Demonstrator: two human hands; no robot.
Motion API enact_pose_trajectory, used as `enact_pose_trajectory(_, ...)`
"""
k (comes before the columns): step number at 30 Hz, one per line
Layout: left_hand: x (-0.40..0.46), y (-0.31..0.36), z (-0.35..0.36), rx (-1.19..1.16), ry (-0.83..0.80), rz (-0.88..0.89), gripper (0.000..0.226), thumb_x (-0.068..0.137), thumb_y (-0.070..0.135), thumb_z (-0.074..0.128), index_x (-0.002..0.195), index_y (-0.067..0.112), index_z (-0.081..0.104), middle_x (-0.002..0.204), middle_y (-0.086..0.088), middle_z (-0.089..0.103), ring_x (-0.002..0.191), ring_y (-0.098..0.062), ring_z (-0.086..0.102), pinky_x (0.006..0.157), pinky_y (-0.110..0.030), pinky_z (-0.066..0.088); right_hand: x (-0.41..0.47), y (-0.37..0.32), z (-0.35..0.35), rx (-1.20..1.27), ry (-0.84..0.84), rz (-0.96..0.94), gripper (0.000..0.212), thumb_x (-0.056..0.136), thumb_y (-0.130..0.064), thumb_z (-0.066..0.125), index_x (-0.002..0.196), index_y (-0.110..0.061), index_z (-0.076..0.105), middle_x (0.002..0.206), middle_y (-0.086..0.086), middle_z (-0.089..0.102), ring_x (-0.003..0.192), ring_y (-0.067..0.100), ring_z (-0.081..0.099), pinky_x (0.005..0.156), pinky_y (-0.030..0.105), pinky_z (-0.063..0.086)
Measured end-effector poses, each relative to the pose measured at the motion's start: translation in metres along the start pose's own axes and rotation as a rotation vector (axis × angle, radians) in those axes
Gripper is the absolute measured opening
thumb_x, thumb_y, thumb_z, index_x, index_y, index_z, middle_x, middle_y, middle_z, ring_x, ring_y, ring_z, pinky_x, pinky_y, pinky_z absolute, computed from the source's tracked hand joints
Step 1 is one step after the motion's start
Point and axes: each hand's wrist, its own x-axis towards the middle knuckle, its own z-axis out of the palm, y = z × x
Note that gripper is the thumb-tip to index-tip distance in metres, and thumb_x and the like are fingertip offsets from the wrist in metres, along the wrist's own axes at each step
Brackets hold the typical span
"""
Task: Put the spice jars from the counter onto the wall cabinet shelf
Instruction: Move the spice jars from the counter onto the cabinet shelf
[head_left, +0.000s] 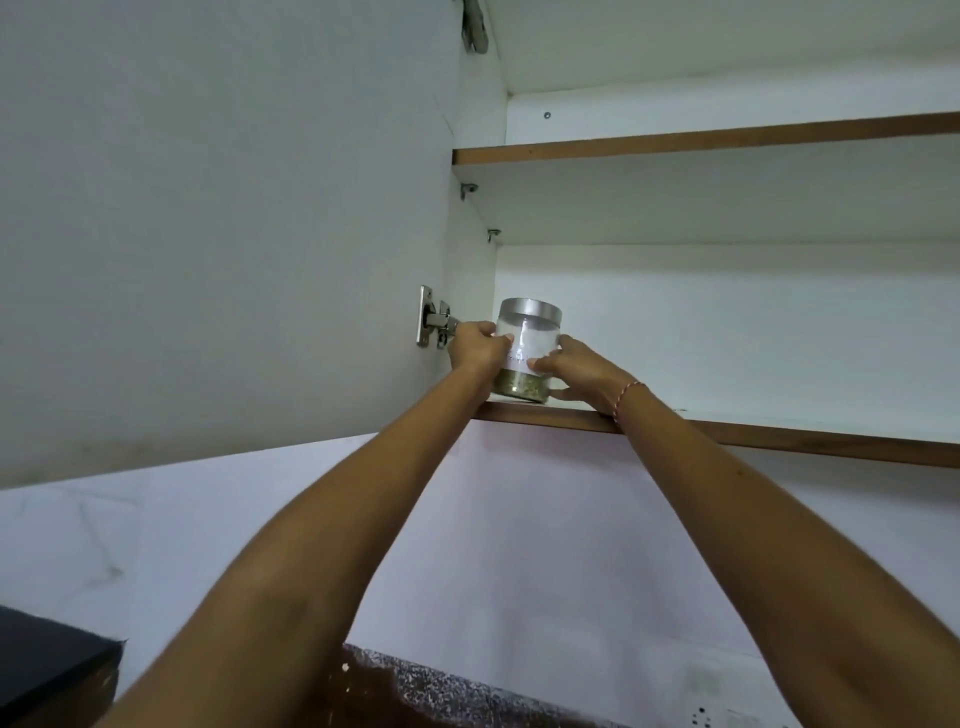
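1. Spice jar: upright on the lower shelf of the wall cabinet, at its left end just inside the front edge; metal lid on top, greenish spice filling only the bottom
2. Left hand and right hand: fingers of each grasping opposite sides of the jar, probably to keep it steady at an overhead reach
3. Open cabinet door with hinge: swung left, leaving the shelf accessible
4. Tabletop: speckled strip below; no other jars visible

Metal door hinge, speckled granite backsplash, wall socket, black object
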Motion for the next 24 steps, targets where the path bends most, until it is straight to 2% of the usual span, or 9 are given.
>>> enact_pose_trajectory(2,0.005,-0.008,0.001,0.044,0.010,0.001,0.034,0.087,-0.003,0.053,0.121,-0.001,0.057,0.122,-0.017,0.060,0.110,-0.029,0.058,0.090,-0.030,0.050,0.008,0.003,0.007,-0.039,0.010,-0.018,0.046,0.090,0.003,0.047,0.134,-0.007,0.037,0.125,0.014,0.053,0.097,0.019,0.054,0.063,0.019,0.047)
enact_pose_trajectory(5,0.009,-0.017,0.001,0.150,-0.079,-0.011,0.045,0.085,-0.010,0.040,0.123,0.007,0.058,0.123,-0.017,0.061,0.112,-0.029,0.057,0.096,-0.036,0.050,0.020,0.006,0.012,-0.105,0.039,0.023,0.054,0.090,0.000,0.049,0.139,-0.006,0.027,0.135,0.019,0.046,0.105,0.024,0.050,0.065,0.025,0.043)
enact_pose_trajectory(9,0.016,-0.019,-0.003,0.263,-0.200,-0.057,0.056,0.090,-0.004,0.030,0.143,0.013,0.034,0.139,-0.018,0.047,0.126,-0.036,0.047,0.106,-0.044,0.041,0.028,0.009,0.014,-0.129,0.033,0.071,0.055,0.092,-0.001,0.046,0.140,-0.007,0.020,0.137,0.016,0.041,0.105,0.023,0.046,0.061,0.021,0.039)
enact_pose_trajectory(11,0.018,-0.019,-0.005,0.282,-0.217,-0.073,0.056,0.090,-0.002,0.026,0.144,0.013,0.032,0.140,-0.019,0.045,0.128,-0.037,0.045,0.105,-0.044,0.039,0.031,0.009,0.015,-0.116,0.029,0.083,0.053,0.092,0.002,0.044,0.139,-0.007,0.022,0.127,0.015,0.044,0.096,0.019,0.050,0.056,0.018,0.037)
enact_pose_trajectory(13,0.016,-0.020,-0.004,0.282,-0.199,-0.065,0.050,0.091,-0.001,0.026,0.138,0.008,0.040,0.135,-0.019,0.050,0.122,-0.035,0.049,0.101,-0.040,0.043,0.032,0.009,0.014,-0.079,0.052,0.121,0.046,0.090,0.005,0.042,0.133,-0.006,0.030,0.114,0.012,0.044,0.085,0.015,0.049,0.062,0.020,0.041)
enact_pose_trajectory(15,0.010,-0.019,-0.002,0.301,-0.112,-0.020,0.042,0.091,-0.001,0.028,0.127,0.001,0.050,0.128,-0.020,0.055,0.116,-0.033,0.053,0.094,-0.036,0.045,0.030,0.010,0.011,-0.067,0.123,0.147,0.040,0.089,0.005,0.039,0.128,-0.006,0.035,0.119,0.014,0.043,0.101,0.023,0.049,0.080,0.030,0.047)
enact_pose_trajectory(17,-0.002,-0.019,-0.001,0.360,0.024,0.081,0.039,0.091,-0.002,0.031,0.124,-0.002,0.052,0.126,-0.020,0.055,0.115,-0.034,0.053,0.091,-0.035,0.045,0.025,0.011,0.009,-0.108,0.246,0.114,0.046,0.090,0.003,0.034,0.136,-0.002,0.031,0.134,0.019,0.039,0.115,0.029,0.046,0.093,0.035,0.043)
enact_pose_trajectory(20,-0.025,-0.030,-0.004,0.486,0.068,0.420,0.046,0.091,-0.002,0.034,0.137,0.003,0.040,0.126,-0.020,0.055,0.112,-0.033,0.054,0.091,-0.040,0.047,0.008,0.007,0.011,-0.130,0.453,-0.020,0.049,0.090,0.002,0.031,0.138,-0.003,0.033,0.138,0.018,0.042,0.108,0.025,0.050,0.079,0.024,0.041)
enact_pose_trajectory(24,-0.066,-0.062,-0.006,0.714,0.059,0.786,0.056,0.094,0.001,0.033,0.147,0.006,0.017,0.155,-0.014,0.021,0.145,-0.029,0.015,0.118,-0.040,0.017,-0.032,0.004,0.028,0.087,0.723,-0.254,0.043,0.088,0.002,0.035,0.128,-0.006,0.047,0.127,0.014,0.054,0.112,0.022,0.053,0.078,0.014,0.037)
